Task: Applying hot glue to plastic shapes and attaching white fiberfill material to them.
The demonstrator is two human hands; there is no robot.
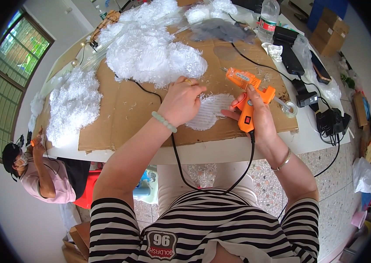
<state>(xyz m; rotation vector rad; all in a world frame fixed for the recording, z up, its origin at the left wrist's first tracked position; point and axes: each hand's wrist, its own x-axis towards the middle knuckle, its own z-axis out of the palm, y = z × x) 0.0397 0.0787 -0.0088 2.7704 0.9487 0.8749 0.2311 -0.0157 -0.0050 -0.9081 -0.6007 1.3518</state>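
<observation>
My right hand [262, 118] is wrapped round the handle of an orange hot glue gun [243, 79]. The gun's nozzle points to the far left, and a clear glue stick [281, 102] sticks out of its back. Just left of it lies a small white ribbed piece [207, 115] with a frayed edge, on brown cardboard. At that piece's left edge my left hand [182, 101] rests with its fingers curled together; what they pinch, if anything, is hidden. Beyond this hand sits a large fluffy white cloud-shaped piece [150, 57]. A black cord [177, 153] runs below my left wrist.
More white fluff [73, 105] lies at the left. A plastic bottle [267, 22], a phone [320, 68], a tape roll [288, 109] and black power adapters [332, 120] stand or lie at the right. Across the table's left end, a masked person [41, 171] sits holding something orange.
</observation>
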